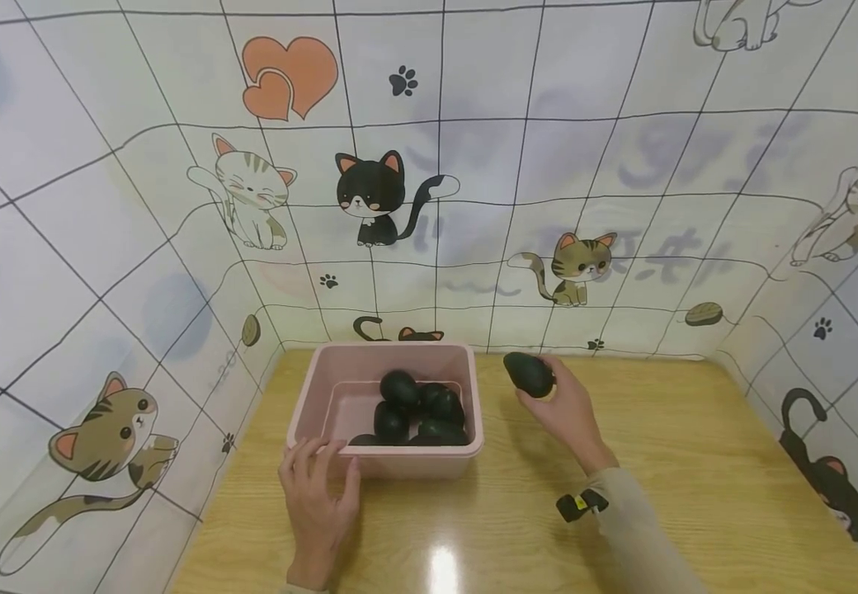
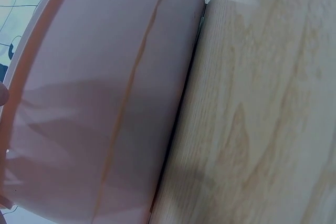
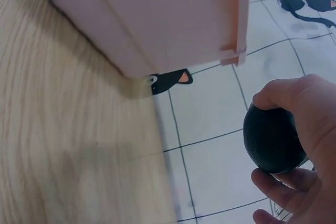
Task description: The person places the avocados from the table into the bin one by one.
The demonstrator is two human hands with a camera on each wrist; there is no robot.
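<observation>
A dark green avocado point(image 1: 529, 374) is held up above the table by my right hand point(image 1: 564, 412), to the right of the pink bin. In the right wrist view the thumb and fingers curl round the avocado point(image 3: 274, 139). The pink plastic bin point(image 1: 392, 466) stands on the table with several dark avocados point(image 1: 399, 389) heaped toward its right side. My left hand point(image 1: 318, 495) rests its fingertips on the bin's near left rim, thumb against the front wall. In the left wrist view the bin's wall point(image 2: 89, 87) fills the left half, and only a fingertip shows.
The light wooden table point(image 1: 667, 462) ends at the back against a white tiled-pattern sheet point(image 1: 488, 165) printed with cartoon cats. The same sheet rises on the left and right sides. A dark wrist strap point(image 1: 582, 504) sits at the right sleeve.
</observation>
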